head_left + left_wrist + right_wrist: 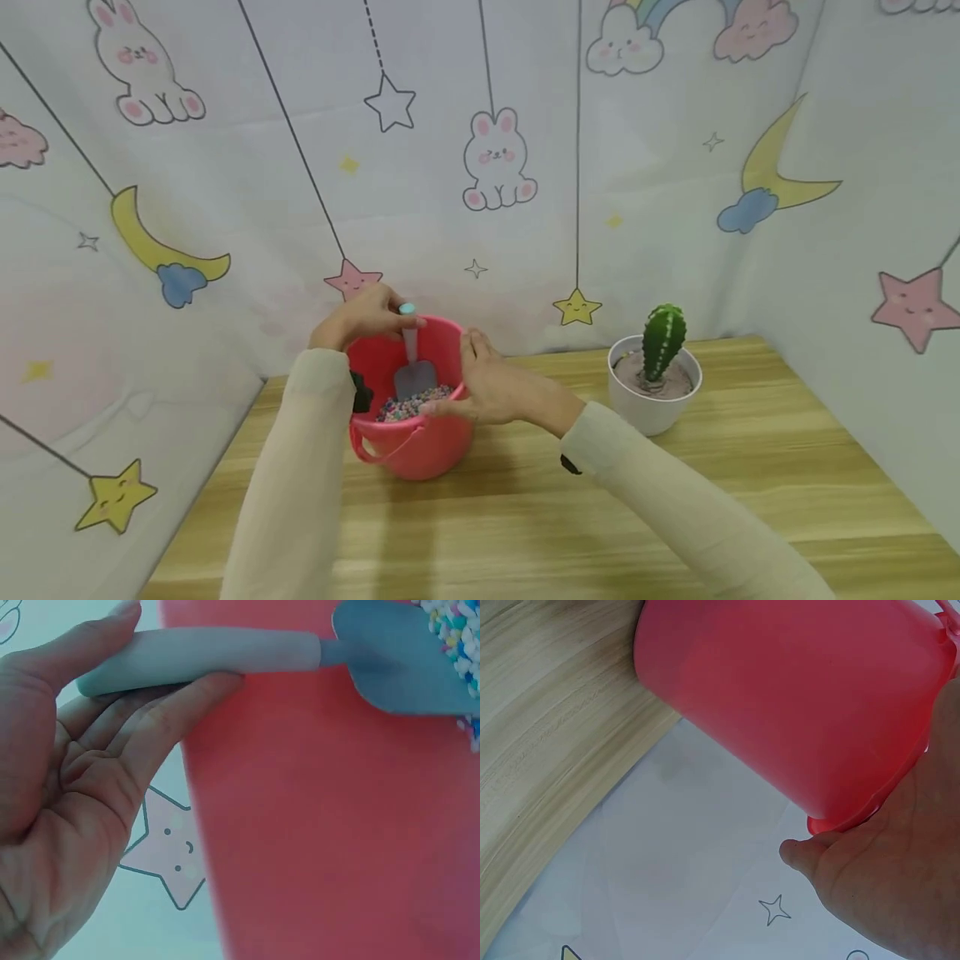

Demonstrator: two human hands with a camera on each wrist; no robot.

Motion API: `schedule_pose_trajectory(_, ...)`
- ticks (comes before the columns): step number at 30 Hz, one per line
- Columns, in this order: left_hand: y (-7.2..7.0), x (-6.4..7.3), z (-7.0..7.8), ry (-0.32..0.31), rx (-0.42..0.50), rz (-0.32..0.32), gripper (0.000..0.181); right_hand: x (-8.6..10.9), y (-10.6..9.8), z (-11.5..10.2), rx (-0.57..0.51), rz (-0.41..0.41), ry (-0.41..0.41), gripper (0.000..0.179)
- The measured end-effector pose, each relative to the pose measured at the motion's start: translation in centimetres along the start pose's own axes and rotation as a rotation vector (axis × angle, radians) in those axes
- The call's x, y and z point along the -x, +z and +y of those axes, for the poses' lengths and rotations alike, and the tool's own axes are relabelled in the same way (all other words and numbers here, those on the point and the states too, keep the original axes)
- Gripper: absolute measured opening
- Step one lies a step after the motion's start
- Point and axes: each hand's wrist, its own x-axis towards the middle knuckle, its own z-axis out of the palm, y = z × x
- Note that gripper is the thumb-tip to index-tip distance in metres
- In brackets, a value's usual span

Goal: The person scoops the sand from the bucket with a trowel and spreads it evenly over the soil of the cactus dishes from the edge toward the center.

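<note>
A red bucket [431,454] stands on the table, with small multicoloured pebbles [408,406] inside it. My left hand [365,317] pinches the pale handle of a small trowel [415,379] between thumb and fingers, above the bucket's far left side. In the left wrist view the trowel's grey-blue blade [405,664] points down, its tip among the pebbles. My right hand [495,383] holds the bucket by its right rim, the thumb toward the front and the fingers toward the back. From the right wrist view, the palm lies against the rim; some fingers are hidden.
To the right of the bucket, a cactus [663,342] stands in a white pot [648,408] on the wood-grain table [510,533]. A patterned cloth wall [420,200] rises behind the table and along both sides. The bucket's red carrying handle [375,454] hangs at the front left.
</note>
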Motion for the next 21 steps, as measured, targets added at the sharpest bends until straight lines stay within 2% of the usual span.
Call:
schedule_pose_trajectory(3,0.0,0.08,-0.13,-0.006,0.011,0.008,0.031,-0.07,-0.03,-0.09,0.01,0.006,0.011,0.133)
schedule_pose_trajectory(10,0.35,0.1,-0.38,-0.07,0.073,-0.023,0.034,-0.15,0.05,0.06,0.003,0.018,-0.001,0.131)
schedule_pose_trajectory(21,0.17,0.03,-0.87,-0.08,0.142,-0.047,0.035,-0.12,0.08,0.1,-0.01,0.01,-0.01,0.132)
